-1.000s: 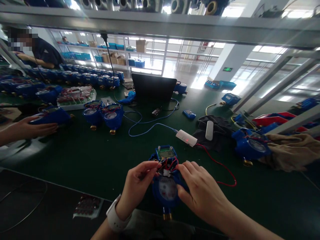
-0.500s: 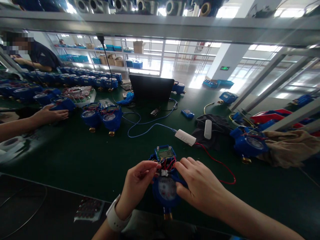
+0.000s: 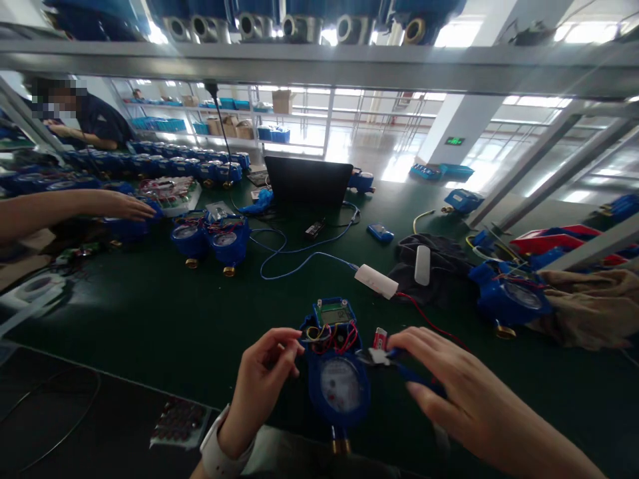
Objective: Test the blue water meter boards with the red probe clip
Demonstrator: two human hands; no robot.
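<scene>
A blue meter (image 3: 342,392) with a round dial lies in front of me, its upper housing open, showing a small display (image 3: 335,315) and red, yellow and black wires (image 3: 332,337). My left hand (image 3: 267,369) is just left of the housing, fingers curled with the tips near each other; whether anything thin is between them is too small to tell. To the right of the meter, my right hand (image 3: 449,379) holds a blue-handled tool (image 3: 417,378), slightly blurred. At the tool's tip are a white piece (image 3: 379,357) and a red-and-white item (image 3: 380,338).
Two blue meters (image 3: 228,243) stand left of centre, near another person's hand (image 3: 122,205). A black screen (image 3: 308,181) is at the back. A white box (image 3: 376,281) with blue and red cables lies beyond my meter. Another meter (image 3: 512,296) sits at right beside brown cloth (image 3: 589,299).
My right hand has moved right, away from the meter, with the blue-handled tool. My left hand has drawn slightly left off the wires. The other person's hand has lifted off a meter.
</scene>
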